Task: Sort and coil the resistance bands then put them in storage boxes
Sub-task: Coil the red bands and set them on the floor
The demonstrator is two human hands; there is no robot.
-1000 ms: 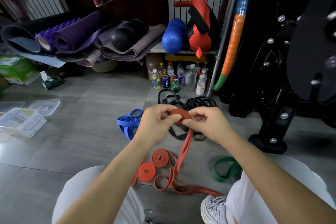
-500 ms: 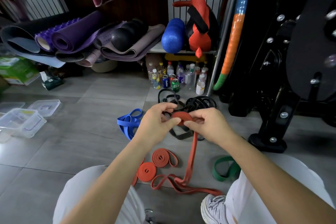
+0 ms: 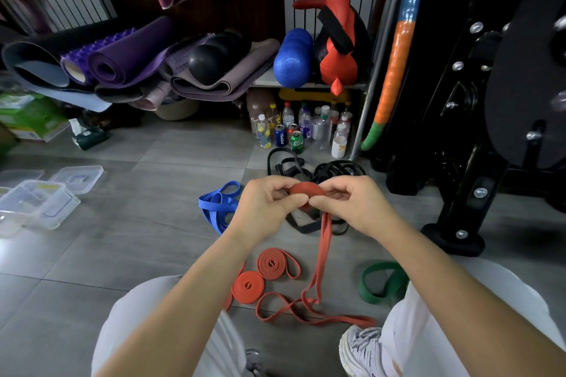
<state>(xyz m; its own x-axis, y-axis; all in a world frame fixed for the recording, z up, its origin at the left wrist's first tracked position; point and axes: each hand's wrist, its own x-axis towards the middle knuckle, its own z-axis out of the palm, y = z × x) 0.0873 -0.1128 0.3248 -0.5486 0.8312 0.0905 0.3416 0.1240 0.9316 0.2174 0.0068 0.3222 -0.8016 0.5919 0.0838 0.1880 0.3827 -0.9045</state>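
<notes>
Pinching a partly wound red-orange rubber resistance band (image 3: 306,188) between them, the person's left hand (image 3: 269,205) and right hand (image 3: 352,205) are held together above the grey tiled floor (image 3: 137,239). Each hand has its fingers and thumb curled tight on the small flat coil, and the two thumb tips sit just beside each other under it. The unwound length of that band hangs straight down from the coil and ends in loose loops on the tiles between the person's knees, its far end running close to a white lace-up trainer (image 3: 361,349).

Just left of the hanging length lie two more red-orange coiled bands (image 3: 248,286), one a tight disc, the other with a loose loop trailing off to the right. A heap of flat blue rubber bands (image 3: 217,205) lies behind the left wrist. A tangle of black rubber bands (image 3: 333,170) sits beyond the hands, partly hidden by them. A wide green rubber band (image 3: 382,281) rests in a loop by the right knee. Well off to the left stand clear plastic storage boxes (image 3: 39,202), with a clear plastic lid (image 3: 76,177) lying flat beside them.
</notes>
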